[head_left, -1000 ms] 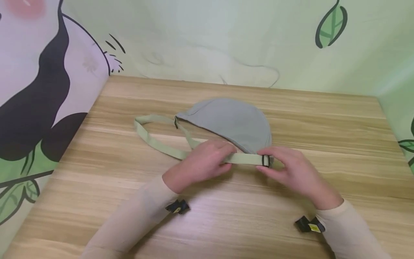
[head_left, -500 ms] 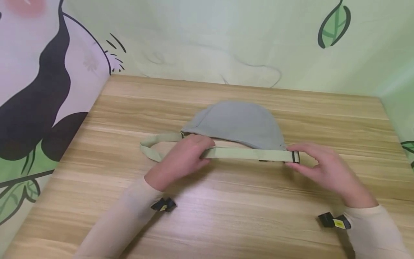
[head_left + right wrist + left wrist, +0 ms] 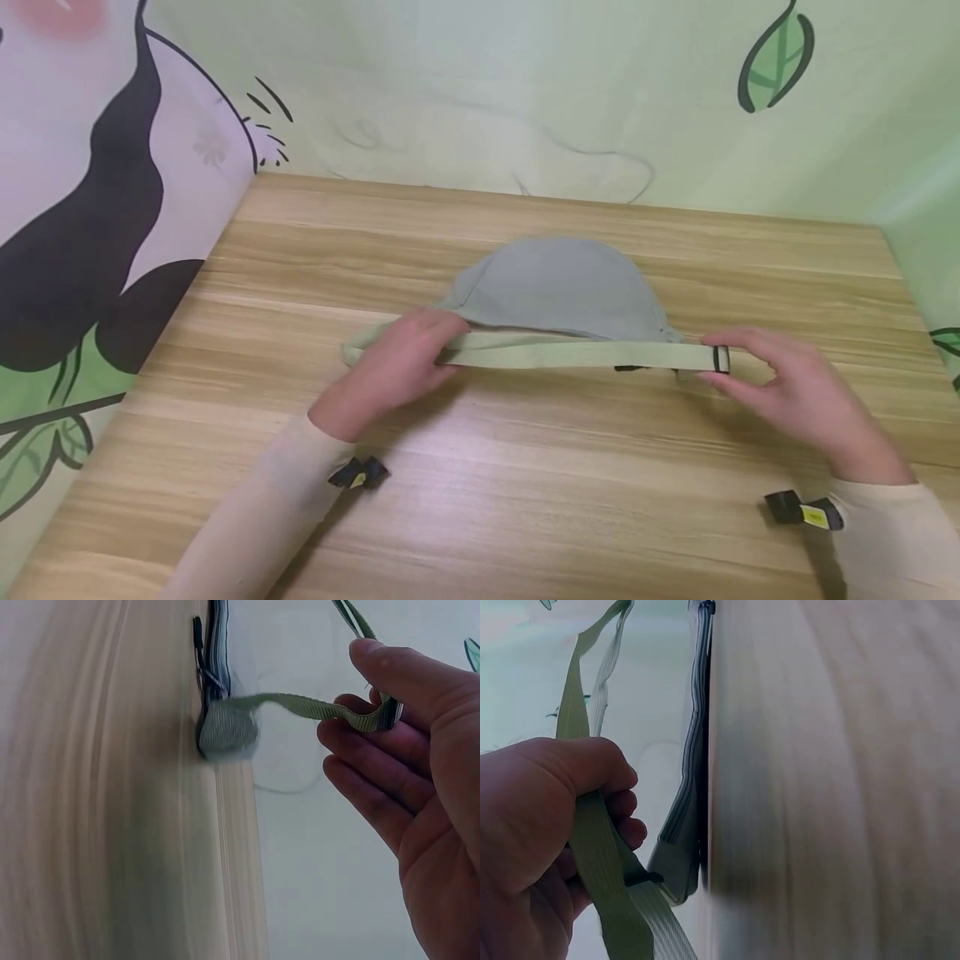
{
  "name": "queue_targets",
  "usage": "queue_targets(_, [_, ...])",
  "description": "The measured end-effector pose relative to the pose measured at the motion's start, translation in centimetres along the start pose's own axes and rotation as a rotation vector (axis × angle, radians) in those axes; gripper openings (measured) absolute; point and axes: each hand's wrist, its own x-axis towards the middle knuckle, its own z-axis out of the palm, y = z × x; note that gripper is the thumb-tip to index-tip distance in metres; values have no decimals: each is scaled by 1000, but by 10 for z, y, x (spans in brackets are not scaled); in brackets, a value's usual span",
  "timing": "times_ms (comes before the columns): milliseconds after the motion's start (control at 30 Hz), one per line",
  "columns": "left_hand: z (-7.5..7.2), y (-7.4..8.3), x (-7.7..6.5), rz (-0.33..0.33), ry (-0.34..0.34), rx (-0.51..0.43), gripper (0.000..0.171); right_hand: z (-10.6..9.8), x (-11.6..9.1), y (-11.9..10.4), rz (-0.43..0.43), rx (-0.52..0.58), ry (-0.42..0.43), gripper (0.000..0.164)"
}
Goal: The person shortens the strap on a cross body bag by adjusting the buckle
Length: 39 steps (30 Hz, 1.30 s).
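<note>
A grey half-moon bag (image 3: 562,287) with a zip along its straight edge lies on the wooden table. Its light green webbing strap (image 3: 555,354) is stretched straight in front of it, between both hands. My left hand (image 3: 401,354) grips the strap near the bag's left corner, thumb over the webbing in the left wrist view. My right hand (image 3: 795,392) pinches the strap's right end at a black slider buckle (image 3: 722,359). From there, the right wrist view shows the strap (image 3: 300,706) running back to the bag's corner tab (image 3: 229,731). A strap loop pokes out behind the left hand.
The wood-grain table (image 3: 525,517) backs onto a pale green wall (image 3: 450,100) with a printed leaf. A panda picture (image 3: 75,208) covers the left side. Small black devices sit on both wrists, over beige sleeves.
The hands have moved apart, left hand leftward and right hand with the buckle rightward, drawing out a longer straight strap. The left loop has shrunk, and the bag has shifted right and turned.
</note>
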Motion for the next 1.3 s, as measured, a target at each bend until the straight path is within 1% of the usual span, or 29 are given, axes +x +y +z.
queue_targets(167, [-3, -7, -6, -10, -9, -6, 37, -7, -6, 5, 49, -30, 3, 56])
queue_targets(300, [-8, -13, -10, -21, -33, -3, 37, -14, -12, 11, 86, -67, -9, 55])
queue_targets(500, [-14, -21, -15, -48, -65, 4, 39, -23, -23, 24, 148, -106, -64, 51])
queue_targets(600, [-15, -25, -19, -67, -70, -2, 37, -27, -29, 31, 200, -118, -78, 48])
queue_targets(733, [-17, -30, -24, -86, -76, -9, 33, -32, -35, 35, 264, -146, -73, 43])
queue_targets(800, [-18, -32, -25, -89, -77, -10, 31, -35, -37, 36, 274, -168, -71, 42])
queue_targets(933, [-19, -35, -27, -90, -72, -13, 27, -39, -38, 39, 252, -182, -70, 41])
queue_targets(1133, [-20, -36, -25, -74, -67, -14, 26, -42, -42, 42, 299, -206, -70, 38])
queue_targets(1167, [-20, -36, -25, -78, -68, -12, 26, -43, -42, 42, 311, -208, -66, 38])
queue_targets(1300, [-23, -35, -26, -100, -65, -10, 27, -43, -44, 40, 294, -207, -41, 38])
